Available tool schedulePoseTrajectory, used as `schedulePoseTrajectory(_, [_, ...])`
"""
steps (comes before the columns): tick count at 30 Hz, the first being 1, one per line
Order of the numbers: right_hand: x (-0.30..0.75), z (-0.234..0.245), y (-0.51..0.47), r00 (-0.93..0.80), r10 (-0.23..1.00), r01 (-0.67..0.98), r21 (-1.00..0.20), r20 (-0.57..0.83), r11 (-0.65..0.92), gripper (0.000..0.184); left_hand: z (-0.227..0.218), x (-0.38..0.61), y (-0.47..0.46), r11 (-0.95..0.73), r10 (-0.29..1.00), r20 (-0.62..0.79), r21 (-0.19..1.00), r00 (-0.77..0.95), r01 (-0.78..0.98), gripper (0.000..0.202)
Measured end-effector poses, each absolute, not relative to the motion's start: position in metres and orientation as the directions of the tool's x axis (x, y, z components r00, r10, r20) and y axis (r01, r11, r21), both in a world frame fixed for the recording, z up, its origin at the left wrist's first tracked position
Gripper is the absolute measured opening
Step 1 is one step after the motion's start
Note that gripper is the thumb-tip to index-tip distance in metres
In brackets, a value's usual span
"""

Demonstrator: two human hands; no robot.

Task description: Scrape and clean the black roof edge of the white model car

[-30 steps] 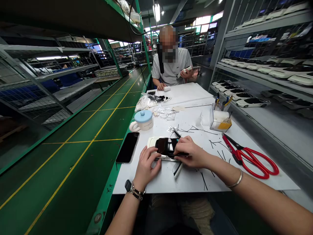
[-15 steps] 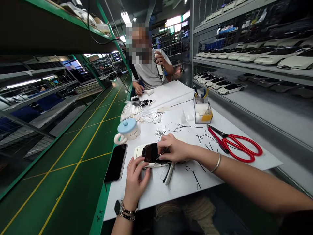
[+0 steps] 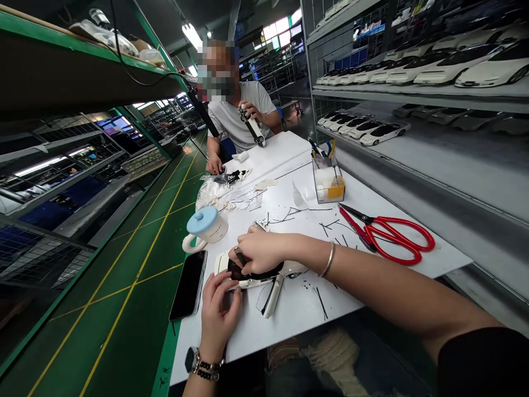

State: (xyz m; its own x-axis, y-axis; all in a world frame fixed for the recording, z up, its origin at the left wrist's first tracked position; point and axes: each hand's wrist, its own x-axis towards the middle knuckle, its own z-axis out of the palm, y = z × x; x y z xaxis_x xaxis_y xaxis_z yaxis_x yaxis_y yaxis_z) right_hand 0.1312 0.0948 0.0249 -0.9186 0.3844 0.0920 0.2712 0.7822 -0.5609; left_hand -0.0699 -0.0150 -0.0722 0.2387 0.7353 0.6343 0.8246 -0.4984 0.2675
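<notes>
A white model car (image 3: 222, 264) with a dark top lies on the white table in front of me, partly hidden by my hands. My left hand (image 3: 219, 311) holds its near left edge, fingertips on the body and thumb curved in. Over the car's dark top, my right hand (image 3: 264, 251) pinches a slim metal tool (image 3: 239, 255), which looks like tweezers; its tip is hard to make out. A white door (image 3: 273, 298) sticks out from the car's near side, with a thin clear window piece beside it.
A lidded mug (image 3: 210, 225) and a phone (image 3: 188, 285) stand left. Red-handled scissors (image 3: 397, 237) and a clear tool box (image 3: 329, 182) lie right, among black strips (image 3: 320, 303). Plastic bags (image 3: 215, 193) lie farther back. Across the table, a person holds another model car (image 3: 252, 127). Shelves (image 3: 413, 96) carry more cars.
My right hand has moved left along the car with the tool, toward my left hand. The left hand stays on the car. The view has shifted slightly.
</notes>
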Motion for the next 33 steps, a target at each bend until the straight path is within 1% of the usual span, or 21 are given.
schedulePoseTrajectory(3, [0.13, 0.026, 0.095, -0.93, 0.361, 0.271, -0.545, 0.064, 0.794, 0.009, -0.073, -0.07, -0.015, -0.494, 0.732, 0.64, 0.265, 0.232, 0.828, 0.016])
schedulePoseTrajectory(7, [0.139, 0.021, 0.096, -0.929, 0.365, 0.275, -0.559, 0.054, 0.782, 0.01, -0.073, -0.07, -0.015, -0.484, 0.735, 0.641, 0.267, 0.221, 0.833, 0.015])
schedulePoseTrajectory(14, [0.163, 0.01, 0.09, -0.889, 0.417, 0.211, -0.641, 0.187, 0.738, 0.009, -0.07, -0.068, -0.017, -0.473, 0.747, 0.63, 0.282, 0.21, 0.835, 0.015])
schedulePoseTrajectory(18, [0.166, 0.004, 0.089, -0.84, 0.481, 0.193, -0.69, 0.252, 0.698, 0.01, -0.069, -0.068, -0.017, -0.473, 0.751, 0.626, 0.289, 0.209, 0.833, 0.016])
schedulePoseTrajectory(27, [0.164, -0.011, 0.09, -0.779, 0.561, 0.16, -0.777, 0.279, 0.609, 0.013, -0.068, -0.066, -0.016, -0.468, 0.749, 0.633, 0.295, 0.197, 0.833, 0.015])
schedulePoseTrajectory(30, [0.164, -0.015, 0.088, -0.764, 0.579, 0.164, -0.782, 0.285, 0.601, 0.015, -0.068, -0.066, -0.015, -0.466, 0.746, 0.639, 0.299, 0.188, 0.833, 0.014])
schedulePoseTrajectory(33, [0.165, -0.015, 0.086, -0.763, 0.569, 0.155, -0.767, 0.307, 0.622, 0.014, -0.069, -0.065, -0.014, -0.461, 0.745, 0.643, 0.303, 0.178, 0.834, 0.013])
